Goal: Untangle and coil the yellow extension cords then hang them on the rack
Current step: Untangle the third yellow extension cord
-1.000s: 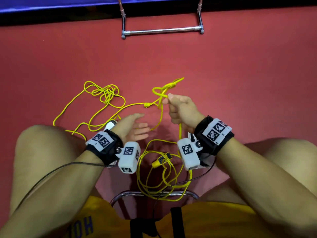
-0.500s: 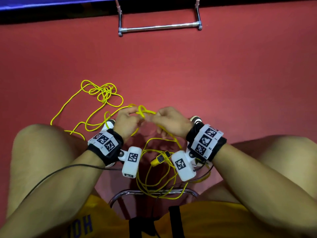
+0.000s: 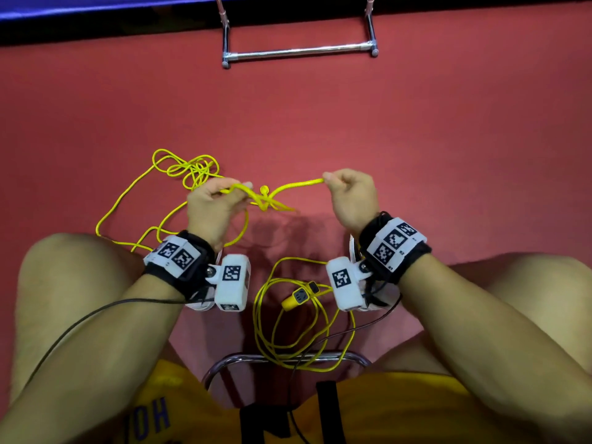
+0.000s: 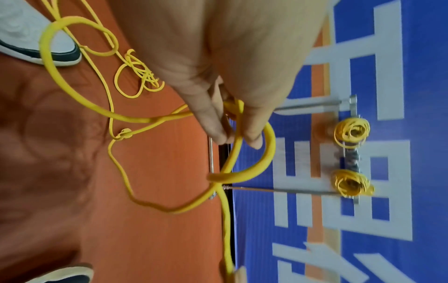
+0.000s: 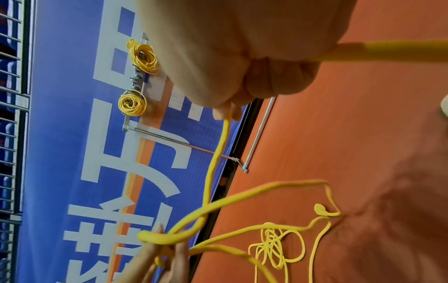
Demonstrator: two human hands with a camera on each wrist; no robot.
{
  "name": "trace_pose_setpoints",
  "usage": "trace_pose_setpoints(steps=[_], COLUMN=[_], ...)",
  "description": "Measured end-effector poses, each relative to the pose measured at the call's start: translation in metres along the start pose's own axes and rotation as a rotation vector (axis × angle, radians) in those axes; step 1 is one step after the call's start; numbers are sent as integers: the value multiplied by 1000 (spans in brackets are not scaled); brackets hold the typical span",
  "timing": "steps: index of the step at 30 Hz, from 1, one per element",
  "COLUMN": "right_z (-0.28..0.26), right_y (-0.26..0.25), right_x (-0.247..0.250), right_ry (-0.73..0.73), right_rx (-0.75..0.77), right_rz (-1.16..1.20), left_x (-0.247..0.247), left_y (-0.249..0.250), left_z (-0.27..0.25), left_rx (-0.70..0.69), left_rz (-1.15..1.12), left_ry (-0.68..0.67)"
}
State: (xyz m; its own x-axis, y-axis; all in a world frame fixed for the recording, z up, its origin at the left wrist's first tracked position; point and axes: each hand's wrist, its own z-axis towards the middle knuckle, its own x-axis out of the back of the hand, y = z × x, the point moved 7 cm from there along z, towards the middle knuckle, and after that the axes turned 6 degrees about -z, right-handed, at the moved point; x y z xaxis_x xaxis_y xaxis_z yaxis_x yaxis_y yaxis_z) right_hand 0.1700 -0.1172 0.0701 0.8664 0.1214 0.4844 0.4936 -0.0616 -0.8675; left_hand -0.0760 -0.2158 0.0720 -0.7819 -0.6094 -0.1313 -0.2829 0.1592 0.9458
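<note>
Smooth yellow plastic-sheathed cord (image 3: 290,186), polished chrome rack bar (image 3: 299,52), matt red floor (image 3: 416,139), glossy blue banner (image 4: 363,220).

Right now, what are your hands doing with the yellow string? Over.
Left hand and right hand both pinch the yellow cord, stretched between them. Knot in the middle. Another tangle on floor. Nothing blocking.
</note>
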Motion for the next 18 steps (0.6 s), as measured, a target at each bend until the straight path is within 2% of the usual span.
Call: trace_pose_setpoints(steps=[3,6,8,10,13,15,18], right_z=[5,4,3,2,-3,-6,-11], right_y=[8,3,2,1,-1,-5,-12], right_x=[5,10,9,-1,-18,-20,-24], right_ry=[32,72,91,12,-179,-237,-285], right_rx=[-41,-22,-27,-38,-165,-217,-216], right_rz=[-63,-85,-96,14,331,430,510], left_x=[19,33,37,39,36,29,14], left_y=[7,11,9,2,-7,-11,-24], left_z=[11,16,17,21,20,14,-1], left_rx=[-18,-52,-64,-40,99,209,437], left_rz=[-146,-174,-172,-132,-102,-133,-137], left_ry=[127,224,221,164,103,70,-44])
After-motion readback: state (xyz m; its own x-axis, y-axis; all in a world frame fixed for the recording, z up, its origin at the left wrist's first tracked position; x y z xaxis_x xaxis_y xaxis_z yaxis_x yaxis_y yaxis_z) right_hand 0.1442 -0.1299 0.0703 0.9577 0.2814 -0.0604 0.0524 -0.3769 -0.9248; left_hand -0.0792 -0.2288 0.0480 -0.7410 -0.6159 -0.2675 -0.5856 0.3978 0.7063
